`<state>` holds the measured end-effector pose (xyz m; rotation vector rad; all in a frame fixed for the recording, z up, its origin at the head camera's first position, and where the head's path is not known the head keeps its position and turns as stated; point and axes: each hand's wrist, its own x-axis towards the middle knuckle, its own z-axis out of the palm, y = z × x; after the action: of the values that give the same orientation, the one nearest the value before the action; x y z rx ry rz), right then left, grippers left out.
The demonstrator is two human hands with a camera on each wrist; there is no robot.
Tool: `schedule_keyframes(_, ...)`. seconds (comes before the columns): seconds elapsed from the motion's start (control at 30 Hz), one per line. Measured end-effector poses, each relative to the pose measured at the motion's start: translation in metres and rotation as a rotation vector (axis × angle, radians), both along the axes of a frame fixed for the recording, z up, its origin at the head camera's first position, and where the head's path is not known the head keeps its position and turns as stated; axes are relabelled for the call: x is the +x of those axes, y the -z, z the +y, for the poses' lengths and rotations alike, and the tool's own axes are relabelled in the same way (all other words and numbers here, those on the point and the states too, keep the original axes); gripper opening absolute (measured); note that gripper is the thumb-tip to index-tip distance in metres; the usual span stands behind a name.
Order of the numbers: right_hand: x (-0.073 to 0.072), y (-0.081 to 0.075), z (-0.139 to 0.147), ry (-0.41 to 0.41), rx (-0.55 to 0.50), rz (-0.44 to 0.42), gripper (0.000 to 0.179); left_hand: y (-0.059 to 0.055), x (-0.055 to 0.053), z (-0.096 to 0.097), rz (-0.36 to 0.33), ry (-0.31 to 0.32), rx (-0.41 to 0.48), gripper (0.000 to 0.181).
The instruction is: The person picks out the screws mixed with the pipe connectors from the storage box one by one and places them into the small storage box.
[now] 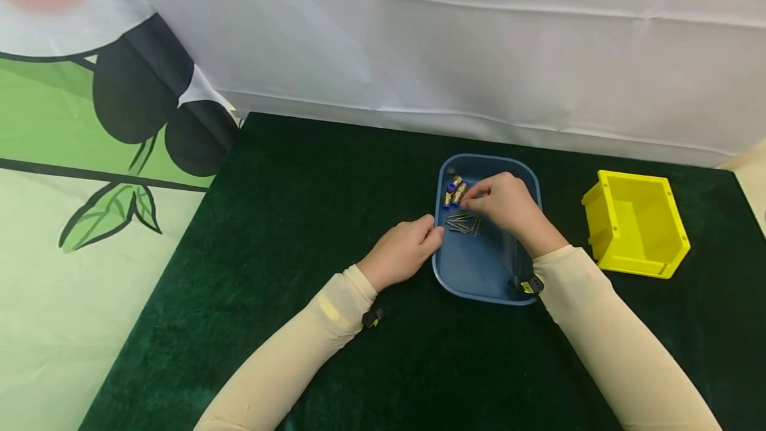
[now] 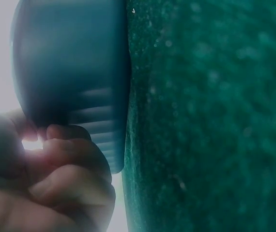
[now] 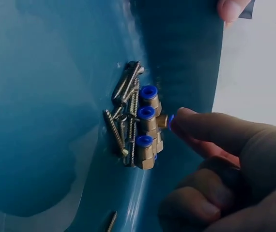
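Observation:
A blue plastic tray (image 1: 479, 271) stands on the green cloth, and my left hand (image 1: 402, 251) grips its left rim between thumb and curled fingers. Inside, toward the far left, lie several brass push-in fittings (image 3: 146, 123) with blue collars. Beside them is a loose heap of screws (image 3: 123, 101), and one more screw (image 3: 111, 222) lies apart. My right hand (image 1: 505, 203) reaches into the tray over the fittings. In the right wrist view its thumb and index finger pinch one brass fitting (image 3: 162, 121) by its blue end, which the fingertips partly hide.
To the right of the tray stands a yellow open-front bin (image 1: 634, 218). Dark green cloth (image 1: 311, 185) covers the table. A white curtain (image 1: 419, 45) hangs behind its far edge, and a printed sheet (image 1: 108, 285) hangs at the left.

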<state>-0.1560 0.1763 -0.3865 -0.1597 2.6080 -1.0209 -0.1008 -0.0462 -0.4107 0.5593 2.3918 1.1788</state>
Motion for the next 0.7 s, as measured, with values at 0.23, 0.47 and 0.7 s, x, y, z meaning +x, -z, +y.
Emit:
schedule_keyframes(0.23,-0.002,0.005,-0.002,-0.045,0.033,0.004,0.012,-0.002,0.001,-0.002,0.004,0.006,-0.017,0.031)
schedule_keyframes(0.47,-0.006,0.008,-0.006,-0.104,0.086,0.002,0.011,-0.004,0.002,-0.004,-0.01,0.0,-0.011,0.031)
schedule_keyframes(0.7,-0.009,0.008,-0.01,-0.158,0.122,-0.021,0.011,-0.005,0.003,-0.006,-0.007,-0.006,-0.002,0.032)
